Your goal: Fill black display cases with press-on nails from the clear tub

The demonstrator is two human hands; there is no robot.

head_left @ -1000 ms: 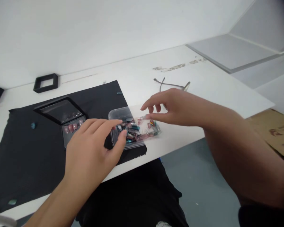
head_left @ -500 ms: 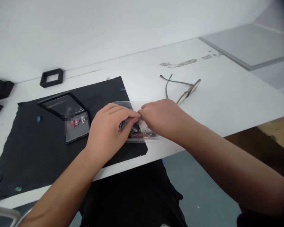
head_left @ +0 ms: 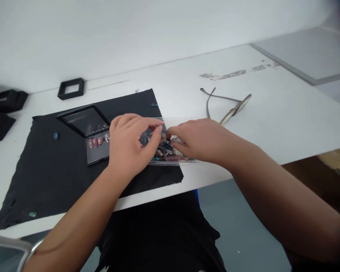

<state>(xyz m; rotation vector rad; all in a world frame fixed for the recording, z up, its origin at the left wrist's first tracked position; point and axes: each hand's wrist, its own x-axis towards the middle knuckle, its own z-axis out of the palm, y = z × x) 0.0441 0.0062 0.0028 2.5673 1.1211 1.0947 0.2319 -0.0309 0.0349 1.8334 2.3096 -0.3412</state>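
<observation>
A clear plastic tray [head_left: 172, 159] full of small coloured press-on nails [head_left: 166, 148] sits at the right edge of a black cloth [head_left: 53, 173]. My left hand [head_left: 129, 145] curls over the tray's left side, thumb and fingers pinched together above the nails. My right hand [head_left: 198, 139] reaches in from the right, its fingertips meeting the left hand's over the pile. What the fingertips pinch is too small to make out. Left of my hands lies an open black case [head_left: 86, 122] with a clear sheet [head_left: 98, 149] bearing a row of pink nails [head_left: 98, 141].
Folded spectacles [head_left: 229, 105] lie on the white table [head_left: 272, 113] behind my right hand. A small black square frame [head_left: 71, 88] stands at the back, black boxes [head_left: 2, 109] at far left. Loose teal nails [head_left: 56, 135] dot the cloth. The table's front edge is just below my hands.
Both hands have closed in over the tray from spread-apart positions, and their fingertips now meet over the nails. The view has shifted a little to the left.
</observation>
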